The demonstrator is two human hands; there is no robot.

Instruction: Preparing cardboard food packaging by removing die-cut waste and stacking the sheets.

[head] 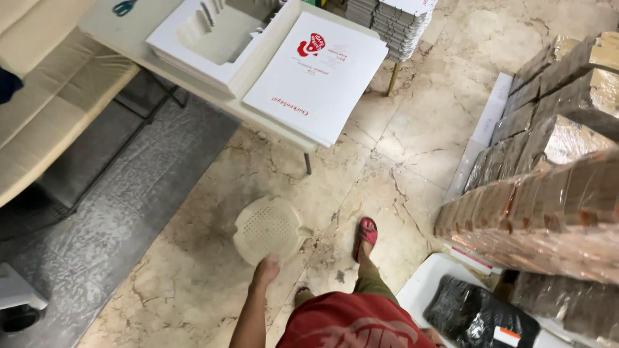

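My left hand point(265, 269) reaches down in front of me and meets the near rim of a round beige plastic stool point(268, 227) with a perforated seat, which stands on the marble floor. The fingers curl over the rim and are mostly hidden. My right hand is out of view. My foot in a red sandal point(365, 233) is just to the right of the stool, and my red shorts point(351, 325) fill the bottom edge.
A low table point(291, 136) ahead holds white flat cartons point(316, 77), a moulded white tray point(209, 38) and stacked folded boxes point(390, 22). Plastic-wrapped brown cardboard stacks point(548, 187) rise on the right above a white bin point(425, 283) with a black bag point(477, 316). A grey mat point(84, 212) and beige sofa point(45, 103) lie left.
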